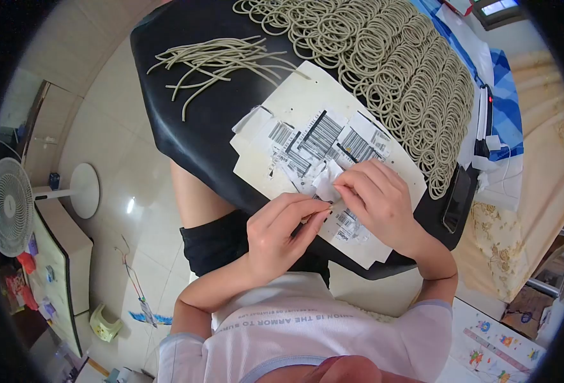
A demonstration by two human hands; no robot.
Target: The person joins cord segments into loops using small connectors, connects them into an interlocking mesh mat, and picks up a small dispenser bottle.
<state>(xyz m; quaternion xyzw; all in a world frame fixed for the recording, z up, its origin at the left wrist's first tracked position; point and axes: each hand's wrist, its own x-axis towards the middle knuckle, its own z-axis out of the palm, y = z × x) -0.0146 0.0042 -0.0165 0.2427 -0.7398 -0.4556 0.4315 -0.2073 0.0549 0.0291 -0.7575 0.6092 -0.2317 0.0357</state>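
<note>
My left hand (278, 235) has its thumb and index finger pinched together over a pale board, and what is between the tips is too small to name. Close on its right, my right hand (384, 204) pinches at the edge of a crumpled white paper piece (325, 184). Both sets of fingertips nearly meet. Beneath them, the cream board (256, 163) carries overlapping barcode labels (323, 134) and lies tilted on a black-covered table (167, 121).
Loose beige cords (218, 57) lie at the table's upper left. Rows of beige rings (390, 57) cover its upper right. A dark phone (457, 201) rests by the right edge. A white fan (10, 207) and a cabinet (71, 255) stand at left.
</note>
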